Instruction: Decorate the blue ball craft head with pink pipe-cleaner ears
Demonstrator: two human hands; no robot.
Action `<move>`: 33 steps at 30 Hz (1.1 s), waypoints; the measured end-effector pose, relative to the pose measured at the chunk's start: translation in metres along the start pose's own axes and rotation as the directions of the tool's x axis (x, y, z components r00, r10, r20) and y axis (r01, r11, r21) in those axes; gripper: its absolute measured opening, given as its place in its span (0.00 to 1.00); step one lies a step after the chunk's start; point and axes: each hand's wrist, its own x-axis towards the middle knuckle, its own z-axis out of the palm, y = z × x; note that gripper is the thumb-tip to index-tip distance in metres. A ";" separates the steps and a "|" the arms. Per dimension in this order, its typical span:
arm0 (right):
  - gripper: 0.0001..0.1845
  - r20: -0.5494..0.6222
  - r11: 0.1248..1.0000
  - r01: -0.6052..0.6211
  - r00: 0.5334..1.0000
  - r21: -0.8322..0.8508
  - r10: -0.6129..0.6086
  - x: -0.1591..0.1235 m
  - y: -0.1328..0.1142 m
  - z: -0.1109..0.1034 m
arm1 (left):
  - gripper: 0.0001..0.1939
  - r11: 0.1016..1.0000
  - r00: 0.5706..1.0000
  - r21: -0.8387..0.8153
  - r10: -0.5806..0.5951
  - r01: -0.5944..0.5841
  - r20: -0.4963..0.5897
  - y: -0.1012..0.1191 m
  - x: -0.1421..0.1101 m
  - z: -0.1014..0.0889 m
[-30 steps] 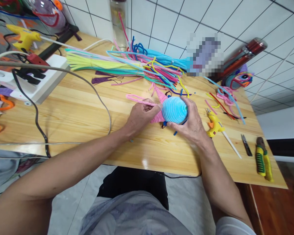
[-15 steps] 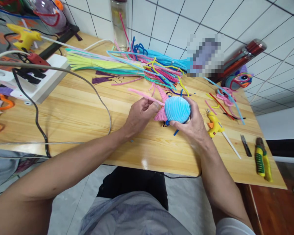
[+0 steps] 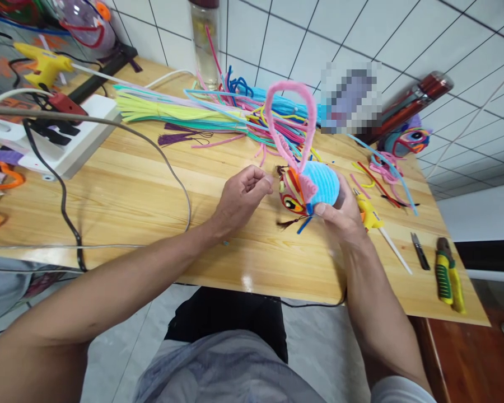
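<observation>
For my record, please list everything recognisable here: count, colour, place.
Craft figure: 1, blue with pink loop, centre
Fuzzy stems: many, multicoloured, back centre
Glue guns: 2, yellow, left, right
Pliers: 1, green-yellow, right edge
Snips: 1, dark, beside pliers
Power strip: 1, white, left
Tassels: unclear count, purple, before stems
Bottle: 1, clear, by wall
Flask: 1, red, back right
Second figure: 1, multicoloured, beside flask
Cables: several, mixed, left
Table: 1, yellowish, beneath
Left grip: 1, bare, near figure
Right grip: 1, bare, holding figure

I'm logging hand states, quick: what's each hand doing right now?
Left hand: fingers curled closed, nothing visibly held.
Right hand: closed, holding the blue-bodied pipe-cleaner figure.
</observation>
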 end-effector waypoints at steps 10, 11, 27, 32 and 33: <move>0.41 0.009 0.947 -0.090 0.996 0.307 0.092 -0.002 -0.007 0.005 | 0.25 0.996 0.968 -0.042 -0.071 0.083 0.242 -0.001 -0.005 0.003; 0.39 0.012 0.942 -0.096 0.995 0.321 0.097 -0.001 -0.007 0.006 | 0.28 0.994 0.964 -0.056 -0.072 0.089 0.257 -0.002 -0.006 0.004; 0.50 0.030 0.884 -0.200 0.978 0.423 0.206 -0.005 0.004 -0.005 | 0.29 0.981 0.961 -0.177 -0.021 0.073 0.276 0.002 -0.003 -0.001; 0.50 0.061 0.922 -0.236 0.972 0.306 0.229 -0.005 0.003 -0.007 | 0.33 0.957 0.947 -0.266 -0.026 0.116 0.319 -0.004 0.000 -0.001; 0.50 0.057 0.924 -0.238 0.971 0.299 0.232 -0.005 0.003 -0.008 | 0.34 0.956 0.952 -0.270 -0.029 0.116 0.306 -0.007 0.001 -0.001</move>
